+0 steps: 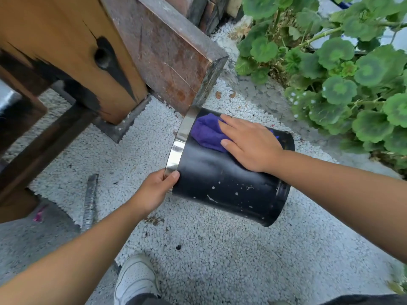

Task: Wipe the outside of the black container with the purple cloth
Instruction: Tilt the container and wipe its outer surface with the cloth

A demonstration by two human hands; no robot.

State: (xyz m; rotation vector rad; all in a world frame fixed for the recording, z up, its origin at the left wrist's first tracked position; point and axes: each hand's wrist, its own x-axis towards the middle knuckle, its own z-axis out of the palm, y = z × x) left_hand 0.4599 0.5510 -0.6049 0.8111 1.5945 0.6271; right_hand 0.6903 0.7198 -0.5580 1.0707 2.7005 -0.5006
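Presently the wiping step is in hand. The black container (229, 172) lies tipped on its side on the gravel ground (198, 249), its bright metal rim band (179, 142) turned toward the wooden post (72, 51) and its base toward the leafy plant (343, 69). The left hand (157, 190) steadies it, grip closed on the metal rim band at the lower edge, thumb over the band. The right hand (248, 143) lies flat on the upper side of the container, palm down, fingers extended, pressing the purple cloth (209, 134) against the wall just beside the band. It is a flat press, not a pinch.

Judgement: the task is partly done. The wall under the cloth reads clean, while pale specks and a streak show on the lower wall near the base. The next move calls for sweeping the cloth along the wall toward the base, then rolling the container by the rim to bring the speckled side up. Firm pressure seems needed for the dried marks.

Surface: pale fine gravel, outdoors. A rusty slab (167, 62) stands against the post, just beyond the rim. A grey bar (90, 201) lies on the ground, left of the left hand. A white shoe (134, 280) shows below the container.
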